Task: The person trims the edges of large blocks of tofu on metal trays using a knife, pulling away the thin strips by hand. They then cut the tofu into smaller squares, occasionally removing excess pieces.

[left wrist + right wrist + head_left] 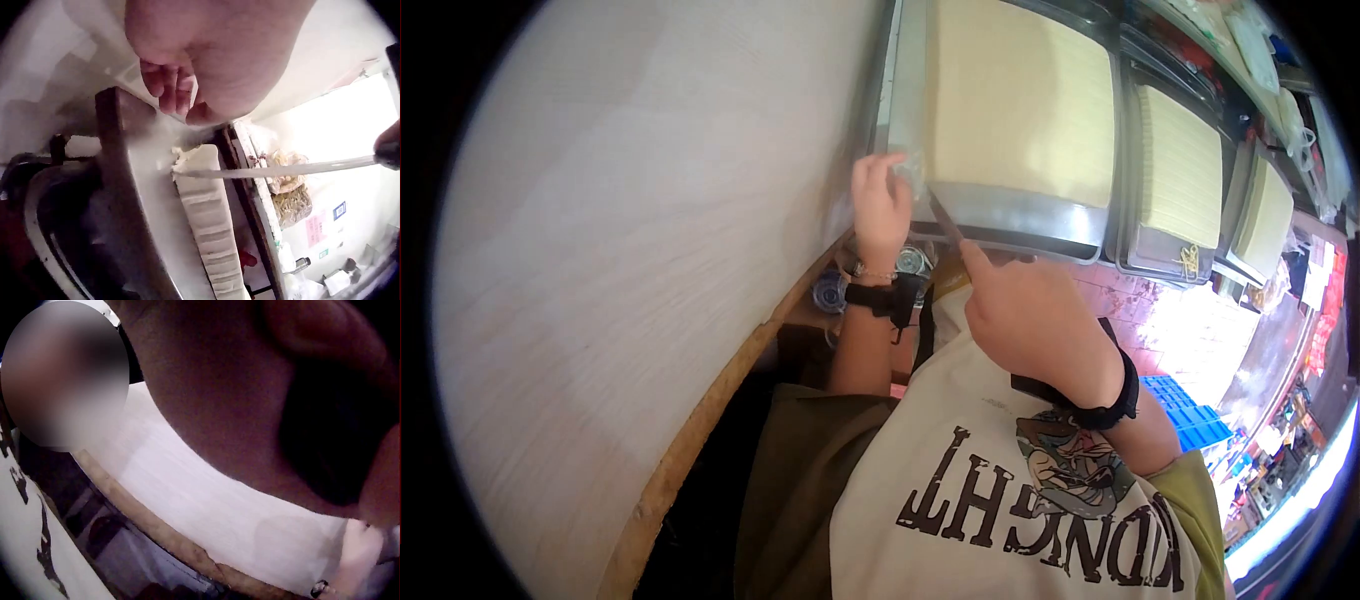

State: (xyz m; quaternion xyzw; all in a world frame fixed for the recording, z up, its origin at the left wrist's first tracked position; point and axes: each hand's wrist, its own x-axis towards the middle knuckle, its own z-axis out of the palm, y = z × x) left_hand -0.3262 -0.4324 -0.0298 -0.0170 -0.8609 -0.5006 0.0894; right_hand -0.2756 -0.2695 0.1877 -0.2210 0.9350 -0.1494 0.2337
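A broad pale yellow slab point(1025, 100) with a smooth top lies on a metal tray point(1040, 215) in the head view. My right hand point(1040, 315) grips a knife point(945, 217), its blade tip at the slab's near left corner. Seen from the left wrist, the thin blade point(281, 170) crosses the end of the slab point(209, 219), whose side has ridges and whose corner looks ragged. My left hand point(883, 210) hovers beside that corner, fingers loosely bent and holding nothing. In the right wrist view the right palm point(212, 394) fills the upper part, dark and close.
Two more trays with pale slabs stand to the right, the nearer slab point(1180, 165) having yellow strands point(1188, 262) at its front. A large pale board point(630, 250) with a rough wooden edge fills the left. A blue crate point(1185, 410) sits low on the right.
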